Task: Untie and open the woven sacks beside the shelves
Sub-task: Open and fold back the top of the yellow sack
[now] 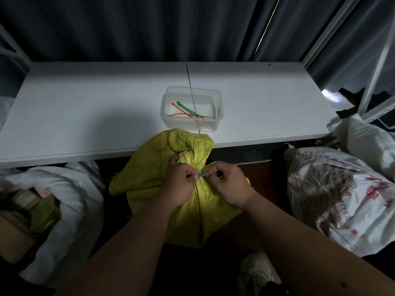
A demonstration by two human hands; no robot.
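Both hands, left [179, 184] and right [229, 184], pinched a blue tie [201, 175] between them, cinching the yellow woven sack's [188, 210] neck. Pulling wrongly might tighten the tie further.

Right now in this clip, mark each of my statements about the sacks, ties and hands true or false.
1. Both hands pinch a blue plastic tie at the gathered neck of the yellow woven sack. True; left hand, right hand.
2. The clear plastic tub on the white shelf board holds only blue ties. False; red and green ones.
3. The white sack with red print lies right of the yellow one. True.
4. The yellow sack's mouth is wide open. False; bunched and tied.
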